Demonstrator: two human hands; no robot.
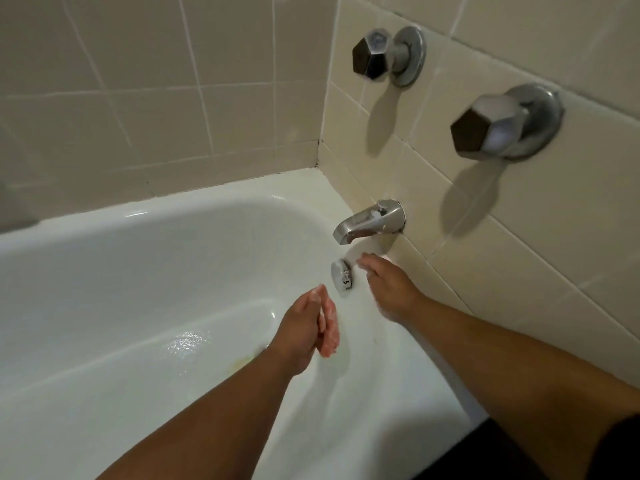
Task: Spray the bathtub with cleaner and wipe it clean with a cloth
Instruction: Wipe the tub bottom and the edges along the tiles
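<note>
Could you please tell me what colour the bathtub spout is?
The spout is silver-grey metal; the head view shows it.

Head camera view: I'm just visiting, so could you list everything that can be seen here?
bathtub: one, white, fills the lower left
wall tiles: many, beige, behind and right of the tub
tap handles: two, chrome with dark faces, on the right wall
spout: one, chrome, below the handles
overflow plate: one, chrome, on the tub's end wall under the spout
stain: one, yellowish, on the tub floor
left hand: one, bare, empty, over the tub floor
right hand: one, bare, empty, beside the overflow plate
</note>
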